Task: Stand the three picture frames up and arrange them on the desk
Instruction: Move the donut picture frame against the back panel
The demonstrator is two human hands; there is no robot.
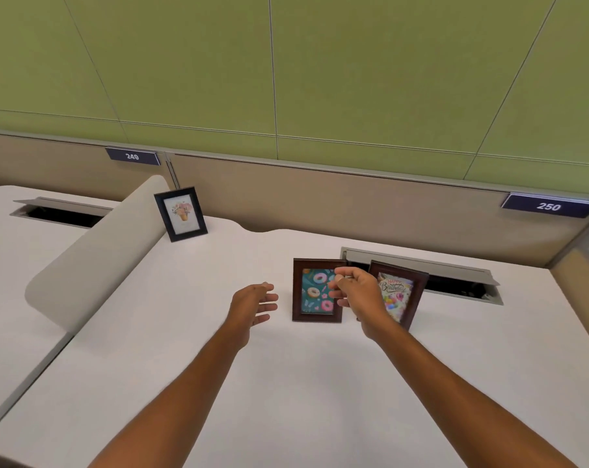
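Three picture frames stand upright on the white desk (218, 349). A black frame with a flower print (180, 213) is at the back left, beside the divider. A brown frame with a doughnut print (315, 292) stands mid-desk. To its right is a brown frame with a birthday print (401, 292), partly hidden by my right hand (357, 292). That hand hovers in front of the two brown frames with fingers loosely curled, its fingertips over the doughnut frame's right edge; whether it touches is unclear. My left hand (254, 302) floats open just left of the doughnut frame, holding nothing.
A rounded beige divider panel (97, 251) slants across the left of the desk. An open cable hatch (455, 278) lies right behind the brown frames, another hatch (59, 212) at the far left. The tan partition carries number plates 249 (132, 156) and 250 (549, 206).
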